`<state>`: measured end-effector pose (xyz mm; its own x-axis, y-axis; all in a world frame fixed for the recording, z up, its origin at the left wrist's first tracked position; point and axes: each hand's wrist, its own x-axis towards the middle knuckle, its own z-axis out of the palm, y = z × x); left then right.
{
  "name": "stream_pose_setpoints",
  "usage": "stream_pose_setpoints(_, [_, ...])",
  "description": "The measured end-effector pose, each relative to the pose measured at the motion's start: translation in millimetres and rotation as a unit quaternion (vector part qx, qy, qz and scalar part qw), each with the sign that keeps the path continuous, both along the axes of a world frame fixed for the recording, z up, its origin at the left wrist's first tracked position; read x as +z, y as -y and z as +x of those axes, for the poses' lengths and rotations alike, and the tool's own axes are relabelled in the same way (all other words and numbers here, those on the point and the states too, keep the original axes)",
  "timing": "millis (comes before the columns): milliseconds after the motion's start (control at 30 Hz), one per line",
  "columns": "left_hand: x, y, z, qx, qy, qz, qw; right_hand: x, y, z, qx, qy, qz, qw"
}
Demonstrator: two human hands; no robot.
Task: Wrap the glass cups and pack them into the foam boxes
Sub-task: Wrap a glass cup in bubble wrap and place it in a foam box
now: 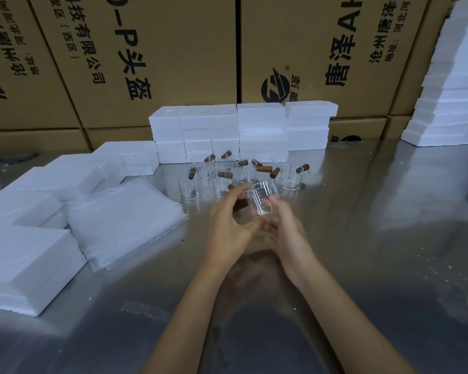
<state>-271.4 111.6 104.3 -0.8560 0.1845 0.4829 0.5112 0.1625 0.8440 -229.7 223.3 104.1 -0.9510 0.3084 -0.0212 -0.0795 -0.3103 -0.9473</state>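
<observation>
Glass cup [260, 201] tilted above steel table [362, 238], gripped by left hand [229, 225] and right hand [283, 225].

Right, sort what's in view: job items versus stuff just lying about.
Job items: the glass cup held by left hand and right hand; the other wood-handled cups; wrapping sheets; foam boxes.

Lying about: cardboard cartons behind; white crumbs on the metal table.

Cup [261, 201] between my hands, above table [362, 238]. Other cups [227, 174] behind it. Wrap sheets [125, 222] left. Foam boxes [241, 130] stacked behind cups.
</observation>
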Motion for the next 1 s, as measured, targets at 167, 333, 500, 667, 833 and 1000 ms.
stream_pose_setpoints(167, [-1, 2, 1, 0.100, -0.085, -0.117, 0.984, -8, 8, 1, -0.136, -0.106, 0.251, 0.953])
stream_pose_setpoints(333, [0, -2, 7, 0.131, -0.176, -0.158, 0.963, -7, 4, -1, -0.173, -0.114, 0.229, 0.951])
stream_pose_setpoints(500, [2, -4, 5, 0.079, -0.065, -0.058, 0.993, -1, 3, -1, -0.142, -0.051, 0.078, 0.985])
stream_pose_setpoints(667, [-3, -5, 3, -0.025, 0.071, 0.011, 0.997, 9, -3, 2, -0.032, 0.001, -0.089, 0.996])
stream_pose_setpoints(833, [-2, -8, 6, -0.054, 0.082, 0.025, 0.995, 4, -7, 7, 0.136, -0.035, -0.171, 0.975])
stream_pose_setpoints(1000, [-3, -7, 6, -0.011, 0.028, 0.006, 1.000, 2, -3, 2, 0.051, -0.001, -0.095, 0.994])
